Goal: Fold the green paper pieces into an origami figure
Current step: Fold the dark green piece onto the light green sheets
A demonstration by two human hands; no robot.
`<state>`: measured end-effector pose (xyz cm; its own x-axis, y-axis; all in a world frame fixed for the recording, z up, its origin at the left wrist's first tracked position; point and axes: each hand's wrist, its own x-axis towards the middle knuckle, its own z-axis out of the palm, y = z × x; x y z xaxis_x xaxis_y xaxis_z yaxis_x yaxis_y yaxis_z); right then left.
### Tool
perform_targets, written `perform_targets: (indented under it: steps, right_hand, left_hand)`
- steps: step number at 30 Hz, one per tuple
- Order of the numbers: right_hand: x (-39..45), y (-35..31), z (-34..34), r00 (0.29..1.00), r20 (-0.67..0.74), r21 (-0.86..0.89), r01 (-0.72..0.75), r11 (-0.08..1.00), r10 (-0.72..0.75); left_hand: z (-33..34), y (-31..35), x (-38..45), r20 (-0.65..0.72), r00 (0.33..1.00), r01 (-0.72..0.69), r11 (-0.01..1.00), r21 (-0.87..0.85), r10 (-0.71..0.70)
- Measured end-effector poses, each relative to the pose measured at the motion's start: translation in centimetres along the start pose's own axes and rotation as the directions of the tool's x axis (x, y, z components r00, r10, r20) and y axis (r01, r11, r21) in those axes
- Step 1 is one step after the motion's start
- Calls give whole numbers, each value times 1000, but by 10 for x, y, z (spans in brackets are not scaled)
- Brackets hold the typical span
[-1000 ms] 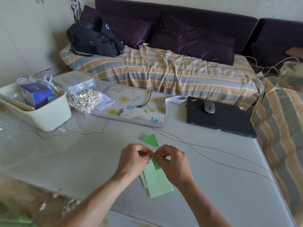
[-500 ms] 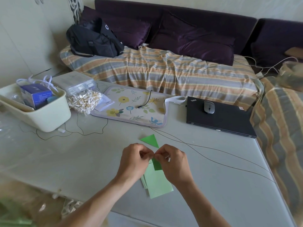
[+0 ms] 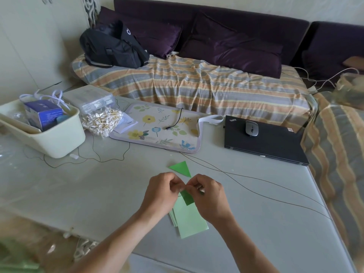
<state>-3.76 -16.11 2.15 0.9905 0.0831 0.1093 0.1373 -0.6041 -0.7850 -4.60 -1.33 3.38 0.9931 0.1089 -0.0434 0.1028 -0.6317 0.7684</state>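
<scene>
My left hand (image 3: 161,194) and my right hand (image 3: 208,198) meet fingertip to fingertip over the table and pinch a small dark green paper piece (image 3: 187,197) between them; most of it is hidden by the fingers. Under the hands lies a stack of pale green paper sheets (image 3: 189,219), flat on the table. A folded bright green paper triangle (image 3: 181,168) lies on the table just beyond the hands.
A thin dark cable (image 3: 256,186) runs across the table to the right of my hands. Farther back are a floral mat (image 3: 157,131), a closed black laptop (image 3: 275,142) with a mouse (image 3: 251,128), a cream bin (image 3: 51,138) and a bag of cotton swabs (image 3: 102,121).
More of the dark green piece now shows below my fingertips, hanging a little lower. My hands have stayed in nearly the same place.
</scene>
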Motion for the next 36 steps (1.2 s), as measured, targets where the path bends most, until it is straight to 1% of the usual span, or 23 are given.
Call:
perform_targets:
  steps: [3, 6, 8, 11, 15, 16, 20, 23, 27, 32, 34, 36]
  right_hand:
    - [-1, -5, -2, 999, 20, 46, -49, 998, 48]
    - [-1, -7, -3, 995, 36, 63, -91, 994, 89]
    - [-1, -7, -2, 996, 29, 50, -85, 995, 84]
    - [0, -5, -1, 999, 4, 7, -40, 999, 40]
    - [0, -1, -2, 1000, -4, -2, -14, 1000, 14]
    - [-1, -2, -2, 1000, 3, 6, -16, 1000, 16]
    - [-1, -6, -5, 997, 34, 51, -73, 996, 71]
    - [3, -6, -8, 995, 6, 40, -95, 995, 95]
    - [2, -5, -7, 998, -9, -2, -62, 998, 62]
    - [-1, -5, -7, 998, 30, 17, -64, 998, 64]
    - [-2, -7, -8, 995, 49, 39, -86, 996, 84]
    - [-1, -9, -8, 992, 58, 52, -116, 992, 112]
  left_hand:
    - [-2, 0, 0, -71, 997, 34, 999, 3, -33]
    - [-2, 1, 0, -95, 994, 52, 999, 13, -51]
    - [-2, 1, 0, -99, 993, 59, 998, 13, -57]
    - [0, -1, 0, -64, 997, 49, 999, 15, -48]
    - [0, -3, 2, 32, 999, -38, 999, 29, 37]
    - [-1, -3, 1, 29, 998, -47, 998, 31, 47]
    - [-1, -4, 1, -68, 997, -29, 999, 38, 31]
    - [-1, -2, 1, -98, 995, 4, 1000, 24, -2]
    - [-1, -1, 0, -56, 998, 0, 999, 37, 2]
    - [-2, -1, -1, 38, 992, -122, 986, 114, 118]
    - [-2, -2, -1, 12, 992, -127, 982, 138, 126]
    - [-2, -3, 1, -25, 994, -102, 986, 135, 107]
